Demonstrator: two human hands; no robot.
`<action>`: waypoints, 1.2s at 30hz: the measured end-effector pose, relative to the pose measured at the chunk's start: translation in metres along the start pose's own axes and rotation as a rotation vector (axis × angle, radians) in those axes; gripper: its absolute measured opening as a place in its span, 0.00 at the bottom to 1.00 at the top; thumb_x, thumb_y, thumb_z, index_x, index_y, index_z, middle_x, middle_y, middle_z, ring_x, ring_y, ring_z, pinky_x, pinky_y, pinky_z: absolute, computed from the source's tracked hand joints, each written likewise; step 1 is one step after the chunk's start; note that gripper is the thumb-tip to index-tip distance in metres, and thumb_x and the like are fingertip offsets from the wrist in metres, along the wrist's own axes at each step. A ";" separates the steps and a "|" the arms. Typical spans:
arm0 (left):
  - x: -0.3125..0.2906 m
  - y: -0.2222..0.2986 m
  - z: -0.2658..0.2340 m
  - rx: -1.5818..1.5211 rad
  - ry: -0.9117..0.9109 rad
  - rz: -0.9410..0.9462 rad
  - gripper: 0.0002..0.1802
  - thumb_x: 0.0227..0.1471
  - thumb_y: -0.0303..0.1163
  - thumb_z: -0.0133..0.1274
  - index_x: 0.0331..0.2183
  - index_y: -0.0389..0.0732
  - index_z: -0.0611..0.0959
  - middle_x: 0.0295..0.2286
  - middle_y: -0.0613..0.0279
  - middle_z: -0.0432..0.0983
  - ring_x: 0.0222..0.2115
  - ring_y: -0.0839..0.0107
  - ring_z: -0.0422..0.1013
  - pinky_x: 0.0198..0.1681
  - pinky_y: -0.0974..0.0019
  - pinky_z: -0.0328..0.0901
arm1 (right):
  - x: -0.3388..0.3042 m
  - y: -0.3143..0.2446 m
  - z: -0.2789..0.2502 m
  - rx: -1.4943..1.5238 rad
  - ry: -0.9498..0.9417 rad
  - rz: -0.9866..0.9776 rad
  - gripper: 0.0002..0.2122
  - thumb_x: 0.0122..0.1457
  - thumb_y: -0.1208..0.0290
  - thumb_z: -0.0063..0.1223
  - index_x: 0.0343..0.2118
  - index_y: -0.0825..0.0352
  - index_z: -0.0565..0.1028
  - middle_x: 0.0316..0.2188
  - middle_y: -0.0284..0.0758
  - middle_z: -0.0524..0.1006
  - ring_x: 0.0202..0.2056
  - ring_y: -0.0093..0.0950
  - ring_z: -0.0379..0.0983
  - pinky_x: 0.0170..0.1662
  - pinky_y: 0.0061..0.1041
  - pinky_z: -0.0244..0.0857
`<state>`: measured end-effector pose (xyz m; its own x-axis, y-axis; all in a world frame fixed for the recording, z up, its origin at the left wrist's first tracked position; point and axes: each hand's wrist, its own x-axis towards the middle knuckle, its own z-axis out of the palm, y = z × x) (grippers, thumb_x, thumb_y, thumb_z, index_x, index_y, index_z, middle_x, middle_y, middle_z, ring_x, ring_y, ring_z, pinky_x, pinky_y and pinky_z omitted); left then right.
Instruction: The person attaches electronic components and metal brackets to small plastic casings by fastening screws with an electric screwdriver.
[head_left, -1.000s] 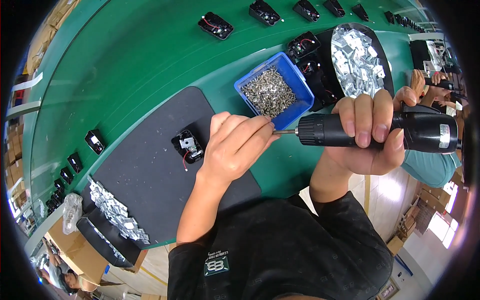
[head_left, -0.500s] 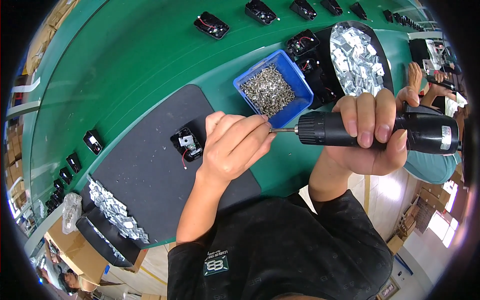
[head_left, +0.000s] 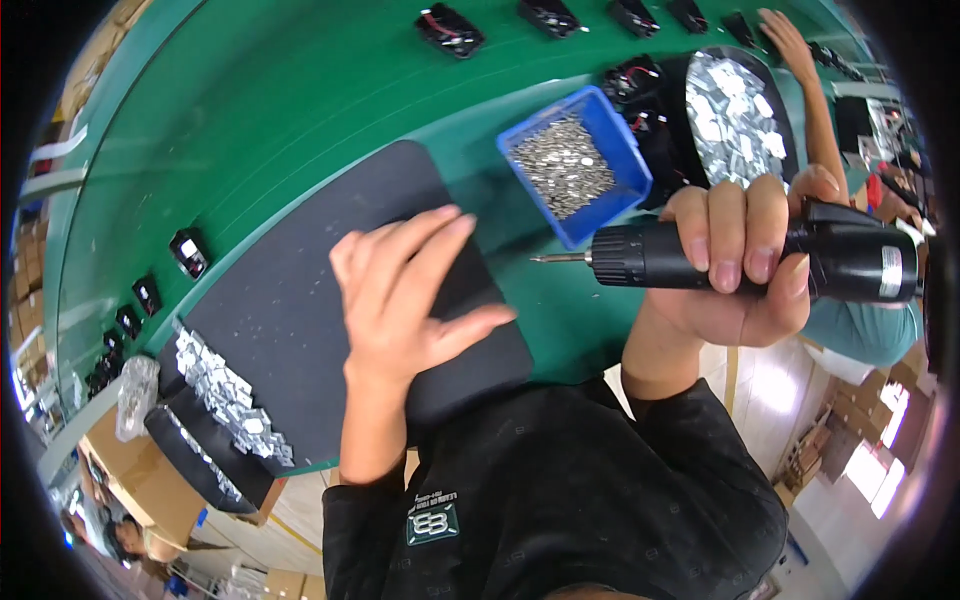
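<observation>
My right hand [head_left: 740, 240] is wrapped around a black electric screwdriver [head_left: 640, 256], held level with its bit toward the left. Whether a screw sits on the bit's tip is too small to tell. Over the dark grey mat [head_left: 280, 270] hovers my left hand [head_left: 390, 290], fingers spread and thumb stretched out, with nothing visible in it. The black housing seen on the mat earlier is not visible now; my left hand covers that area. Beyond the screwdriver's bit stands a blue bin [head_left: 628, 155] of small metal screws [head_left: 562, 168].
Black housings [head_left: 450, 32] with red wires line the green conveyor [head_left: 330, 90]; others are stacked beside the bin. Silver metal plates [head_left: 735, 120] fill a black tray at right, and more plates [head_left: 228, 395] lie at the mat's left edge. A co-worker's arm [head_left: 815, 110] reaches in at far right.
My left hand has left the screwdriver's bit, moved left over the mat and spread its fingers. The right hand keeps its hold. A co-worker's arm now extends toward the conveyor.
</observation>
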<state>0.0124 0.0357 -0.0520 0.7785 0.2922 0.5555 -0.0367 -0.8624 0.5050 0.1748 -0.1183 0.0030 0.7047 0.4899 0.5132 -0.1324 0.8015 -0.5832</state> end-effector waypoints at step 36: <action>-0.057 -0.040 -0.020 -0.068 -0.177 -0.380 0.36 0.28 0.31 0.66 0.44 0.38 0.73 0.40 0.57 0.73 0.40 0.59 0.68 0.47 0.58 0.58 | -0.034 0.120 0.059 -0.295 -0.033 0.036 0.20 0.51 0.84 0.50 0.46 0.65 0.56 0.19 0.32 0.68 0.16 0.22 0.64 0.23 0.26 0.67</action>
<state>-0.0425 0.0615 -0.0905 0.8402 0.5032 0.2021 0.2369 -0.6759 0.6979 0.0937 -0.0181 -0.0473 0.6792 0.5311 0.5066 0.0550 0.6514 -0.7567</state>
